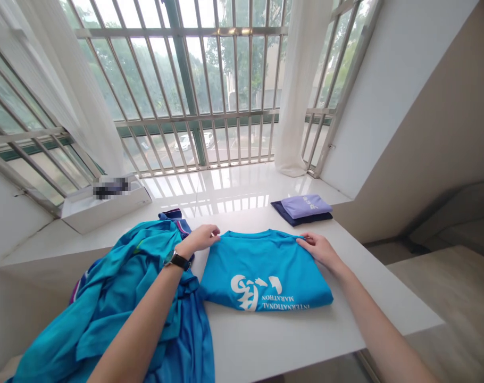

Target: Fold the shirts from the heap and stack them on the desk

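Rumpled teal and blue garments [134, 282] spill in a loose heap over the near left side, close up against the left forearm [146, 319], with folds hanging past the edge of the white counter [261, 351]. Just to the right of the heap, a bright blue T-shirt [261, 260] lies flat on the counter, folded into a compact shape, wider at the near edge than at the far one. White printing [250, 292] runs along its near part, and I can read "INTERNATIONAL MARATHON" upside down from this side.

Both hands are at the shirt's far corners. At the right one, the right hand [318, 249] pinches the cloth between thumb and fingers. At the left one, the left hand [201, 238] has its fingers bent in with the tips at the fabric; from this angle I can't tell whether they really grip it. A black-strapped wristwatch [177, 259] sits on the left wrist.

Beyond the right hand, a folded lavender garment [306, 205] rests on a folded navy garment [298, 219], near the counter's far right. Over on the far left stands a white box [106, 207], beside the glossy sill [174, 191]. Metal window bars [234, 74] stretch across the back, with a white curtain [300, 80] hanging on the right.
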